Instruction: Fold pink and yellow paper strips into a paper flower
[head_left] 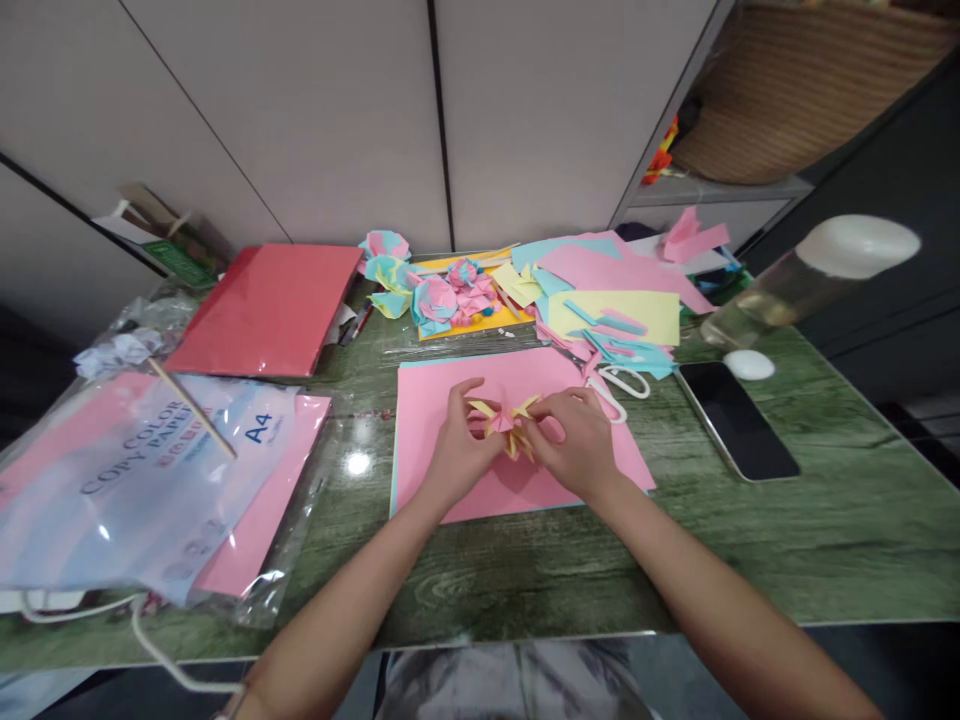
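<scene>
Between my two hands is a folded paper flower (507,424), yellow with a pink centre and several pointed petals. My left hand (466,436) grips its left side with thumb and fingers. On the other side, my right hand (574,436) pinches a petal; part of the flower is hidden behind the fingers. Both hands are over a stack of pink paper (431,480) with a blue sheet showing at its edge. White-handled scissors (626,380) lie just beyond my right hand, at the stack's upper right corner.
Finished paper flowers (435,303) sit at the back on a yellow sheet, beside cut paper scraps (622,320). A phone (739,420) and a clear bottle (780,285) stand or lie at right. At left are a red folder (270,310) and a bagged paper pack (150,480).
</scene>
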